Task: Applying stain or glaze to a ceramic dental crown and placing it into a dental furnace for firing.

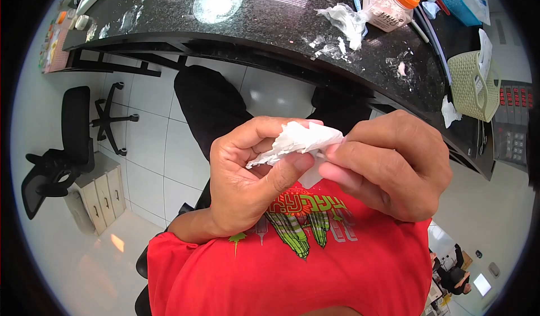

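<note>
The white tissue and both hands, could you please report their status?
Left hand gripping crumpled white tissue. Right hand pinching its right end. Tissue aloft, short of black table. No obstruction seen.

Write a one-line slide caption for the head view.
Left hand and right hand hold a crumpled white tissue, with an orange-lidded jar on the black speckled desk ahead.

The tissue (pixel 306 137) is between the left hand (pixel 239 184) and the right hand (pixel 396 167), in front of the shirt (pixel 292 276) and short of the desk (pixel 163 15). On the desk's right part stands a jar (pixel 385 11), a wad (pixel 349 24) just left of it; farther right come a bin (pixel 458 3) and, nearer, a basket (pixel 471 82) (paper (pixel 484 51) pokes out of it). Off to the left, a chair (pixel 77 119) stands near a cabinet (pixel 103 200).
</note>
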{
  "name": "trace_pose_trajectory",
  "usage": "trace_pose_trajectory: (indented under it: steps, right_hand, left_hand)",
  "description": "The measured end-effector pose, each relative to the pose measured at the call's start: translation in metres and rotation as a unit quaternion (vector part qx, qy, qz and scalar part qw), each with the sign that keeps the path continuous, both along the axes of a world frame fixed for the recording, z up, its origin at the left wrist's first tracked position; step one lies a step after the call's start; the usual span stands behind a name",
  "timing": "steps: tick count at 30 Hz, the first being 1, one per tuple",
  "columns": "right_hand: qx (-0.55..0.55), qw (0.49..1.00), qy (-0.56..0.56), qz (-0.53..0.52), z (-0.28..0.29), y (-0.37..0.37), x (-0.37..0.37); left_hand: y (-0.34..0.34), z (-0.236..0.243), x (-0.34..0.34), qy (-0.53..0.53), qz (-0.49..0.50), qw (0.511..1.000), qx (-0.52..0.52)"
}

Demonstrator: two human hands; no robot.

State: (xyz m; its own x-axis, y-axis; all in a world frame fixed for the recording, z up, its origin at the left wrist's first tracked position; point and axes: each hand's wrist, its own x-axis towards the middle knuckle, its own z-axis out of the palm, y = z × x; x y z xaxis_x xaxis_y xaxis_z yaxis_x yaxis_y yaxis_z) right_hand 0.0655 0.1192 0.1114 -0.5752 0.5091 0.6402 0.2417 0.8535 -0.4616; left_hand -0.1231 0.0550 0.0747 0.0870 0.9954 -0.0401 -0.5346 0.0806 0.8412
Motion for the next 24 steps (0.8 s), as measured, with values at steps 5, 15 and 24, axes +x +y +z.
trace_pose_trajectory:
  steps: [5, 15, 24]
  right_hand:
    - [0.006, 1.000, -0.005, 0.005, 0.0006, 0.0016, 0.0000]
    - [0.003, 1.000, -0.008, 0.005, 0.0016, 0.0004, 0.0004]
    - [0.016, 1.000, -0.007, 0.010, -0.0039, 0.0014, 0.0012]
  left_hand:
    - [0.0000, 0.0015, 0.0007, 0.005, 0.008, 1.000, -0.001]
    - [-0.0013, -0.0001, 0.0011, 0.008, 0.005, 1.000, 0.003]
    - [-0.0023, -0.0005, 0.0019, 0.007, 0.010, 1.000, -0.015]
